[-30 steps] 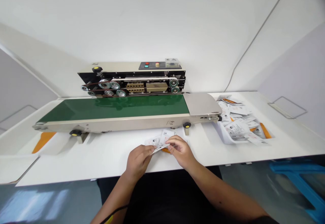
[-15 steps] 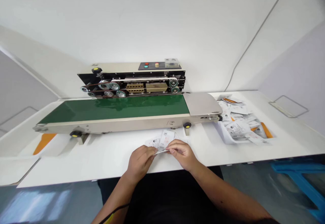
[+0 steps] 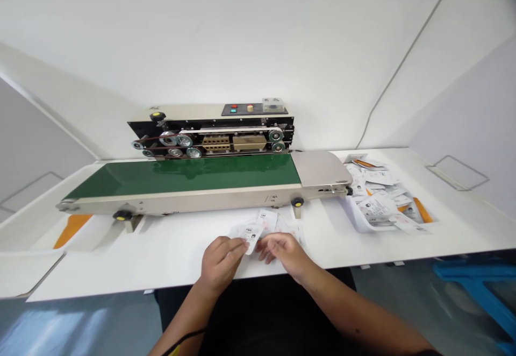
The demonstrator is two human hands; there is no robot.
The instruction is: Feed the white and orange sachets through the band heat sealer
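Observation:
My left hand (image 3: 223, 262) pinches a small white printed sachet (image 3: 251, 237) between thumb and fingers, tilted up a little above the table. Just to its right, my right hand (image 3: 287, 253) has its fingers loosely curled and apart, with nothing visible between them. Behind both hands, several more white sachets (image 3: 266, 219) with black and reddish print lie in a loose pile on the white table, partly hidden by the hands.
Beyond the pile stands a band sealing machine (image 3: 242, 140) with a green conveyor belt (image 3: 193, 176). At right, a white bin (image 3: 365, 224) overflows with sachets. Another white bin (image 3: 86, 237) with an orange piece sits at left. A blue stool (image 3: 475, 275) is on the floor at right.
My hands have moved apart slightly. My left hand now holds one sachet raised, and my right fingers have come off the sachet edge and loosened. The camera view has shifted slightly.

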